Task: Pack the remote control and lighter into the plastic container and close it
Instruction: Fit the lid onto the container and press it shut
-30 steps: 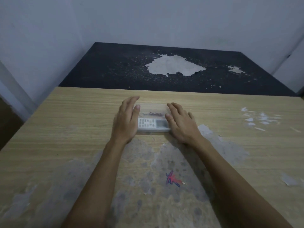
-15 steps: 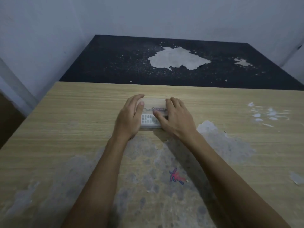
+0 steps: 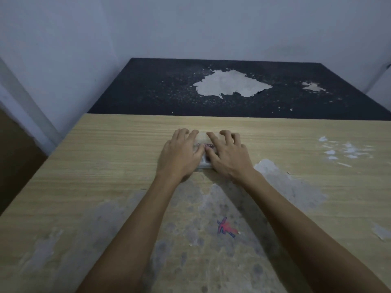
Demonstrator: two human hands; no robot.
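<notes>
Hands (image 3: 182, 155) (image 3: 227, 157) flat on container (image 3: 204, 163)

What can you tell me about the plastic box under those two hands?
The plastic box looks clear and flat. It lies on the wooden table, mostly hidden by the left hand and right hand, which press flat on its top with fingers spread. Through the gap between them show a strip of something reddish and a bit of a pale thing at the near edge. Whether the lid is fully shut cannot be told.
</notes>
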